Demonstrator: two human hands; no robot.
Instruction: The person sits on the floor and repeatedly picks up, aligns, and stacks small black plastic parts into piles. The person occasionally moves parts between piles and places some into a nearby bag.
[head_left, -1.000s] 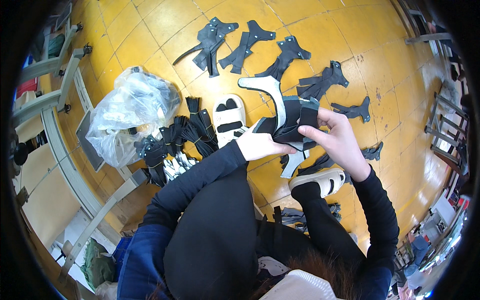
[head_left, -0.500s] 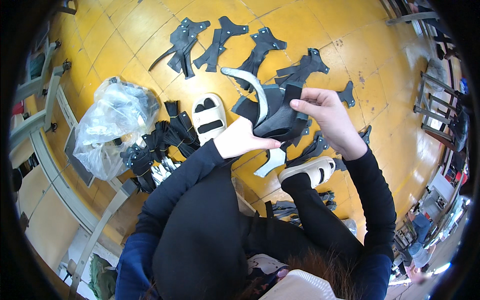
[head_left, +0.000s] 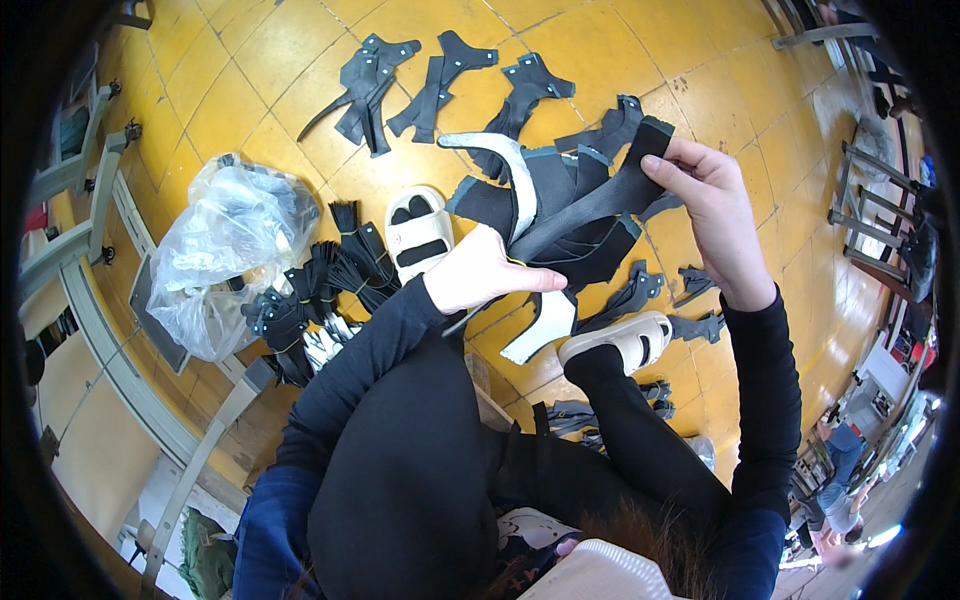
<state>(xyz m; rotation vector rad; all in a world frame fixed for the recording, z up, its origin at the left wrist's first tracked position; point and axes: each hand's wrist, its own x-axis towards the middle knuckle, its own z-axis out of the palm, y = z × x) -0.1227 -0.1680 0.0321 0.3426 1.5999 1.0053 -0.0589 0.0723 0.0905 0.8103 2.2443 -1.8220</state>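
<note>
My left hand [head_left: 488, 277] grips a bundle of black cut leather pieces [head_left: 580, 237] over the floor, thumb on top. A curved strip with a pale face [head_left: 522, 180] arches out of the bundle on its far side, and a white-faced piece [head_left: 548, 328] hangs below the thumb. Between thumb and fingers, my right hand [head_left: 708, 200] pinches the end of one long black strip [head_left: 610, 195]. That strip runs slantwise across the bundle toward my left hand.
Several piles of black cut pieces [head_left: 372, 85] lie in an arc on the yellow tiled floor [head_left: 260, 70]. At left are a clear plastic bag [head_left: 235, 240] and bundled black strips [head_left: 360, 265]. My sandalled feet [head_left: 418, 235] flank the work. Metal frames [head_left: 75, 240] stand along the left.
My right hand has moved right and slightly up, drawing the strip out long from the bundle. The bundle has fanned out wider, while my left hand stays nearly in place.
</note>
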